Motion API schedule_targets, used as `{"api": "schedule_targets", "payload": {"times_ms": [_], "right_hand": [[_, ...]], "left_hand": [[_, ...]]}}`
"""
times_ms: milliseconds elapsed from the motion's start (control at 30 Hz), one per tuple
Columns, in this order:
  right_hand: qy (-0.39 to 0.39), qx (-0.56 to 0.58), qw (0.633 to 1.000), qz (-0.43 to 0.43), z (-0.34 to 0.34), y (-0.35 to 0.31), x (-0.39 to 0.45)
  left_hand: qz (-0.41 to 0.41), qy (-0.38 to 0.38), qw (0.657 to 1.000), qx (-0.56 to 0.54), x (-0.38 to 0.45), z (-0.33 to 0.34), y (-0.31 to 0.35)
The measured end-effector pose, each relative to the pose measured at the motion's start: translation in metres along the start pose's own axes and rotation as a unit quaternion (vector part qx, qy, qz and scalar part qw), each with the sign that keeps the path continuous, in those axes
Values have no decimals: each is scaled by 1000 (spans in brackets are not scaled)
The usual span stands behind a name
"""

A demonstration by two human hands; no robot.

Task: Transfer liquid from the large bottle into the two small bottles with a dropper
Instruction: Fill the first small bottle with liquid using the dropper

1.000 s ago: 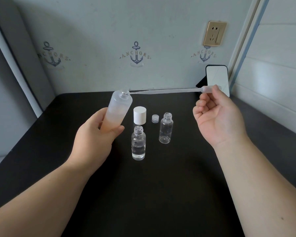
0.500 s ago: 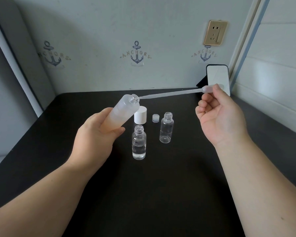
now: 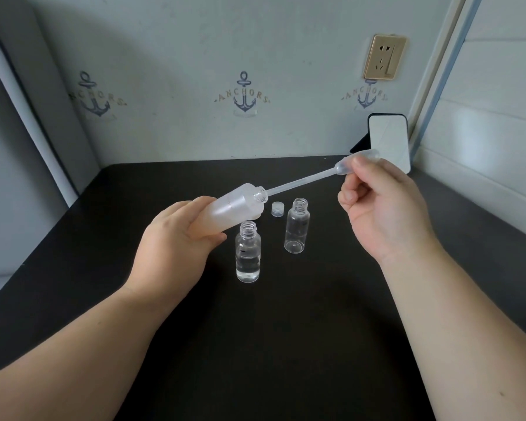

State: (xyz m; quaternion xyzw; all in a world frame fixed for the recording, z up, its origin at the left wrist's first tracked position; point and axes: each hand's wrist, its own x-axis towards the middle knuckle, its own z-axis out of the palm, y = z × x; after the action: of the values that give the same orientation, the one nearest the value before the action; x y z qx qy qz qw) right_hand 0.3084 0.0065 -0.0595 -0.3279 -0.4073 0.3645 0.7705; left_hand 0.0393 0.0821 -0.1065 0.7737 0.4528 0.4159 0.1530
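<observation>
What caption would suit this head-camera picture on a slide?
Left hand tilts the large bottle while the right hand slides a dropper into its neck.

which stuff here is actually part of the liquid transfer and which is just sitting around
In use: large bottle in left hand; dropper in right hand; part-filled small bottle; empty small bottle; small clear cap.

Lying about: mirror; wall socket.

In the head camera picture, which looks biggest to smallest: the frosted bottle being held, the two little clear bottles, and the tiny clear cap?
1. Frosted large bottle, though a hand partly covers it.
2. The two small bottles: the nearer one and the farther one look alike; the nearer merely sits closer to the camera.
3. Small clear cap.
</observation>
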Motion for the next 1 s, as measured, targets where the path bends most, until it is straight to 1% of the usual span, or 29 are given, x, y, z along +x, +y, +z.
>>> {"api": "schedule_targets", "payload": {"times_ms": [133, 267, 400, 600, 867, 1000], "right_hand": [[-29, -67, 997, 6, 4, 7, -3], [-58, -150, 987, 0, 9, 11, -8], [-62, -181, 981, 15, 12, 11, -10], [-50, -165, 985, 31, 11, 11, -10], [-28, -75, 996, 38, 6, 5, -6], [-5, -24, 999, 40, 4, 3, -4]], "left_hand": [[7, -9, 1000, 1, -1, 0, 0], [7, -11, 1000, 1, 0, 1, 0], [10, -6, 1000, 1, 0, 1, 0], [5, -4, 1000, 6, 1, 1, 0], [-9, -6, 1000, 6, 1, 0, 2], [-11, 4, 1000, 7, 1, 0, 2]]}}
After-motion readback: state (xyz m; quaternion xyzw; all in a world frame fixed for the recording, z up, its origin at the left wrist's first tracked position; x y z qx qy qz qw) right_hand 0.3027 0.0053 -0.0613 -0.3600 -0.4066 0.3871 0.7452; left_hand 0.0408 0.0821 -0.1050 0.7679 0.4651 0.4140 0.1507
